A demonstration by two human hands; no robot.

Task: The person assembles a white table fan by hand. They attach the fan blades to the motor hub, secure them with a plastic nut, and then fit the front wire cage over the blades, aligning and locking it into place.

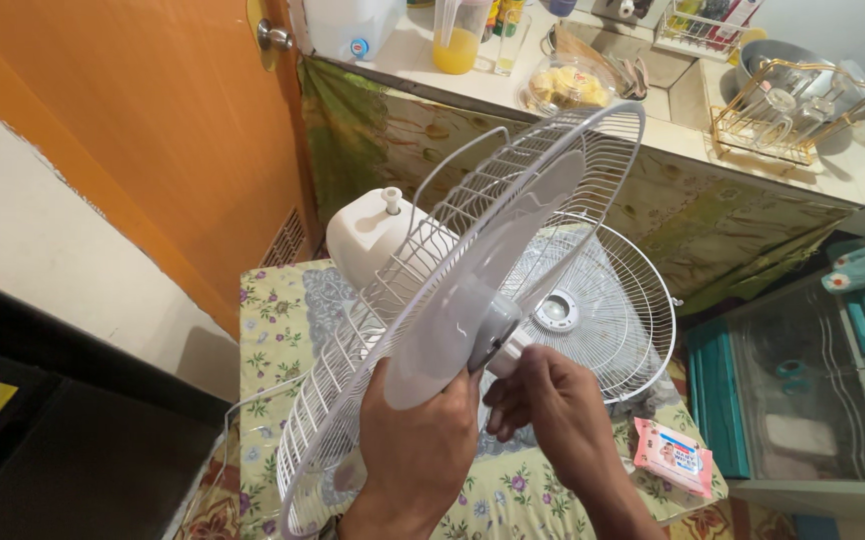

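We see a white fan (pixel 453 300) tipped on its side on a small tabletop (pixel 273 330) covered with a yellow flowered cloth. Its rear wire guard (pixel 373 300) rises at a slant from the lower left towards the upper right, and the pale translucent blade (pixel 493 260) sits in front of it, still on the shaft. The white motor housing (pixel 373 235) lies behind the guard, with a small knob on top.

Our left hand (pixel 418 440) is closed around the lower edge of the blade, fingers curled up against the grey hub (pixel 493 335). Our right hand (pixel 553 405) is pinched shut on the small white cap (pixel 516 352) at the front of the hub, fingertips gathered around it. The two hands are just beside each other at the centre of the fan.

Behind the blade the front guard (pixel 603 310) rests separately on the tabletop, a round wire grille with a white centre disc, leaning near the far edge. A pink packet of wipes (pixel 673 455) lies flat on the cloth to the right of our right hand.

Beyond the tabletop runs a kitchen counter (pixel 673 135) skirted with green patterned fabric, carrying a jug of orange drink (pixel 458 35) and a gold wire rack (pixel 778 115) with glasses. An orange door (pixel 153 120) stands on the left, and teal plastic drawers (pixel 823 380) on the right.
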